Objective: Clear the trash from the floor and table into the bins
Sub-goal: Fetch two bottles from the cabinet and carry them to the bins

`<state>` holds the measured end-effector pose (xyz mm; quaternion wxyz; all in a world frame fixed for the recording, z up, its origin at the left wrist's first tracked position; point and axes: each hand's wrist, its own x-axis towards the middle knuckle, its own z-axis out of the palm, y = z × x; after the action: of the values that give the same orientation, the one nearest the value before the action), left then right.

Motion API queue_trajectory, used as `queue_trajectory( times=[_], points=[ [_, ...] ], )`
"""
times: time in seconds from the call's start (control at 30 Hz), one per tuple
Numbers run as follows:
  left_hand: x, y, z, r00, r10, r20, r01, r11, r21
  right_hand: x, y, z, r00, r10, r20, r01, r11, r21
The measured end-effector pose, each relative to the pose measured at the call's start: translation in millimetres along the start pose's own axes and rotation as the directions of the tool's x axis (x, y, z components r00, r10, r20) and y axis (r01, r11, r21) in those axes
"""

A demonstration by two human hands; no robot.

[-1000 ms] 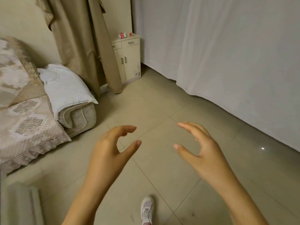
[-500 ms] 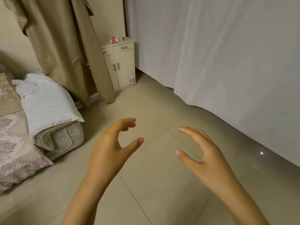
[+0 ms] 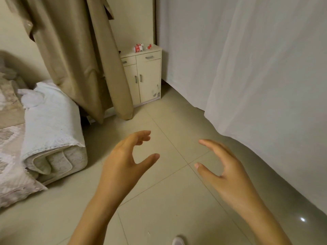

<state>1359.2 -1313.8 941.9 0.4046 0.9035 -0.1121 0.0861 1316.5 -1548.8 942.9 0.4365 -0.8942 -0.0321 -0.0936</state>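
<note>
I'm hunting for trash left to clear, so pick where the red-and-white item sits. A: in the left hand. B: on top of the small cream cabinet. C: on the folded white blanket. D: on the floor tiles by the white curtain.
B: the red-and-white item lies on top of the small cream cabinet in the far corner, and both hands hold nothing.

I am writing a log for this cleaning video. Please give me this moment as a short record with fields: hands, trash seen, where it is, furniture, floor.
left hand: held over the floor, fingers loosely curved, holds nothing
right hand: same, holds nothing
trash seen: red and white can lying on its side, small red bit beside it
where: on top of the cabinet in the far corner
furniture: sofa at left, tan curtain, white curtain
floor: tiled; no trash visible on it
bins: not in view
</note>
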Motion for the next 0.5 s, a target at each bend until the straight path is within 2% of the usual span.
queue_trajectory(
  times=[0.23,0.5],
  points=[
    [86,7,34,0.996,-0.066,-0.067,0.067,0.998,0.015,106,44,-20,0.996,-0.049,0.074,0.047,0.999,0.027],
    [205,-31,50,0.98,-0.151,-0.131,0.157,0.987,0.042,249,68,-1,0.986,-0.124,0.115,0.118,0.991,0.062]
  ],
)
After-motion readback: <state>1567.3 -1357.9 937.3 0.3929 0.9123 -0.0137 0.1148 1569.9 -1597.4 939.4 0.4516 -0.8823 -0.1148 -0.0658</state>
